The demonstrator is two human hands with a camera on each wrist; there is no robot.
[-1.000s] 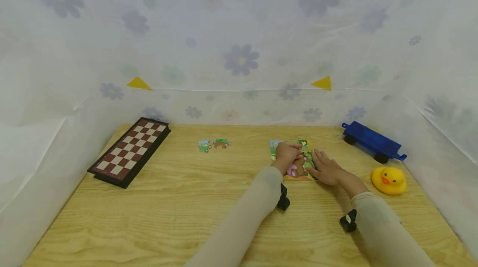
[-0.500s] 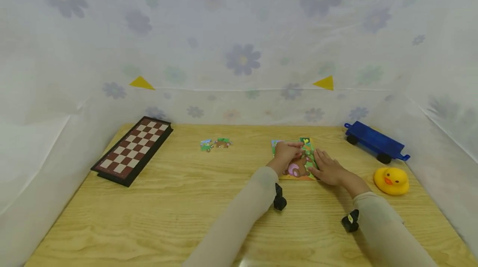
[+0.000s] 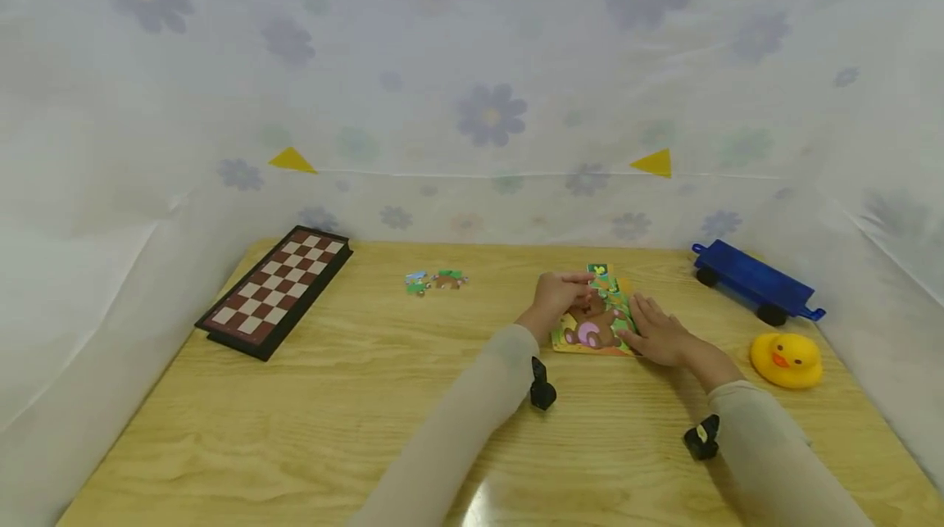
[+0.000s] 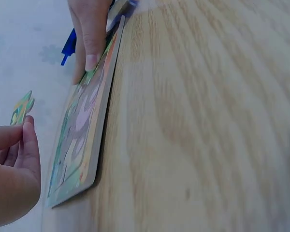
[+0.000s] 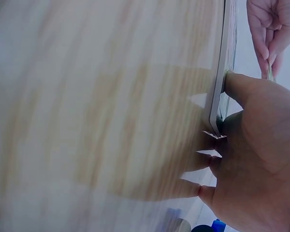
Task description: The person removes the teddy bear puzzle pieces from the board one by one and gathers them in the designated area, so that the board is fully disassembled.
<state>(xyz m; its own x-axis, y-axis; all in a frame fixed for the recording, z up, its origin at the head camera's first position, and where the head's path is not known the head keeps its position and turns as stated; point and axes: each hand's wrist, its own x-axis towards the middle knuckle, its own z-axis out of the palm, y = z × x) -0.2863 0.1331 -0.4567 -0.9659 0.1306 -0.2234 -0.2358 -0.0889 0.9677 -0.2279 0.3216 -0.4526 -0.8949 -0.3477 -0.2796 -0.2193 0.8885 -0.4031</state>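
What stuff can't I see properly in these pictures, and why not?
Head view: the left hand hides the far left corner of the puzzle board.
Head view: the loose pieces look too small to make out their details.
Right wrist view: the held piece is edge-on, hiding its picture.
Right wrist view: the bottom edge cuts off the blue wagon.

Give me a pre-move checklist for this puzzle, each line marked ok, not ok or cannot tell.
1. Left hand pinches a puzzle piece: ok.
2. Right hand touches the puzzle board at its right side: ok.
3. Board lies flat on the table: ok.
4. Held piece lined up with its slot: cannot tell, the left hand hides part of the board.
5. No loose pieces left on the table: not ok, some lie left of the board.
6. Duck and blue wagon apart from the board: ok.
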